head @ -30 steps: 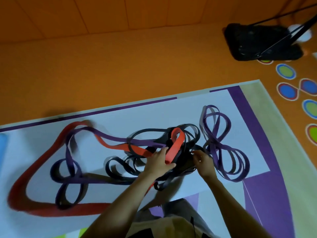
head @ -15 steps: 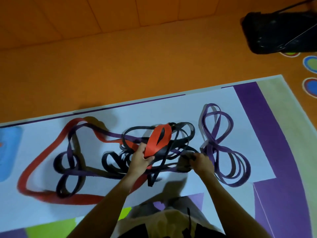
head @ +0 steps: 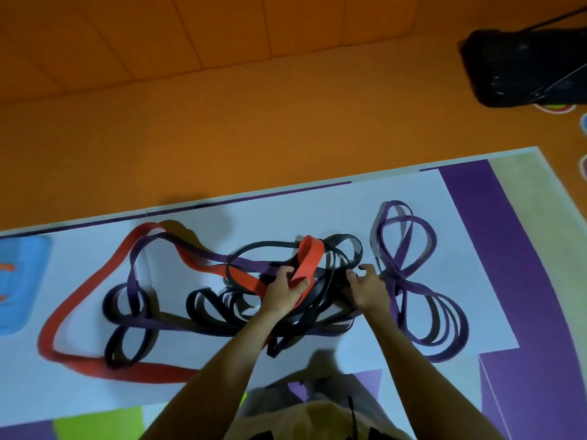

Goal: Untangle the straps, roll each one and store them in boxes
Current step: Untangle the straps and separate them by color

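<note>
On the mat point(head: 317, 204), at its white centre, I am cataloguing one tangle of straps.

Item one: red strap point(head: 309, 260). My left hand point(head: 282, 289) is gripping a raised fold of it, fingers closed round the band, the fold standing up above the knot. Its long remainder is lying flat, looping far out to the left.

Item two: black straps point(head: 263, 249), several loops, crossing under and around the red one at the middle. My right hand point(head: 368, 289) is resting on the right side of this knot, fingers curled and spread; whether it is pinching a band I cannot tell.

Item three: purple straps point(head: 409, 281), lying in figure-eight loops just right of my right hand, with another purple run threading left through the knot to smaller loops beside the red.

Handling, as I am judging it: flat, light, limp bands (likely rubbery, so clinging where they cross). They are sagging wherever unsupported, so pulling hard is likely to tighten crossings. The best hold is looking like a free bend near the knot, feeding it back through loop by loop.

Boxes: none showing. A black bag point(head: 524, 68) is sitting well apart on the orange floor point(head: 254, 122).

Status: untangling is under way; nothing rolled yet.
</note>
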Tool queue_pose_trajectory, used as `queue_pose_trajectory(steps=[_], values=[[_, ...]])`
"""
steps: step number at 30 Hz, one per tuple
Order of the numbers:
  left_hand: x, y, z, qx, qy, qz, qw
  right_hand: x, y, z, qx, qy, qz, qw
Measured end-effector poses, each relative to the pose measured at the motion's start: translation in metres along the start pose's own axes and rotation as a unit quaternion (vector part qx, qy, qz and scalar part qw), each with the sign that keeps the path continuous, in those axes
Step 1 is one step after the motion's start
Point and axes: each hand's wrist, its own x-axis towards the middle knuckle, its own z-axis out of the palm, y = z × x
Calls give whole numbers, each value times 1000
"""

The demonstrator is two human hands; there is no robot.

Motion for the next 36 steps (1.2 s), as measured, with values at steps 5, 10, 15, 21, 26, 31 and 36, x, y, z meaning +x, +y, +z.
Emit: queue_pose_trajectory(steps=[5, 10, 15, 21, 26, 31, 36], values=[[25, 8, 15, -92, -10, -45, 995, 10, 18, 5, -3, -58, -26, 998], [28, 7, 2, -163, -78, -54, 982, -6, 16, -5, -27, 142, -110, 983], [7, 4, -33, -176, 27, 31, 984, -25, -17, 9, 45, 36, -295, 954], [-12, -5, -51, -30, -31, 93, 995, -42, -68, 26, 135, -223, -273, 926], [-19, -15, -51, 34, -4, 101, 994, -33, -69, 36, 109, -140, -330, 927], [-25, -45, -59, -91, 245, 37, 965, -25, -43, 23, 193, -68, -276, 939], [-2, -73, -74, -191, 318, -133, 919, -32, -11, 20, 194, 8, -216, 957]])
